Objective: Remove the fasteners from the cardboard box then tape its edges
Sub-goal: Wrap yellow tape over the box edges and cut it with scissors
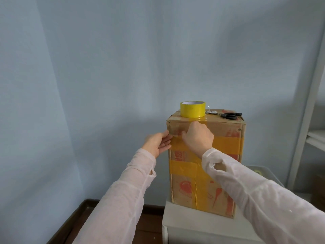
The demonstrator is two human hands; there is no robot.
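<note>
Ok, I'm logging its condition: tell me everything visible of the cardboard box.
The cardboard box stands upright on a white stand: tall, brown, worn, with red print. Two yellowish tape bands cross its front and a strip runs down the middle. A yellow tape roll and black scissors lie on top. The left hand touches its upper left edge; the right hand rests on the front near the top.

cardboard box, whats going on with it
A person is working at the upper left corner of the cardboard box. The left hand lies flat against the edge; the right hand presses the front face beside it, fingers hidden. A yellow tape roll and black scissors rest on top. Yellow tape bands cross the front.
</note>
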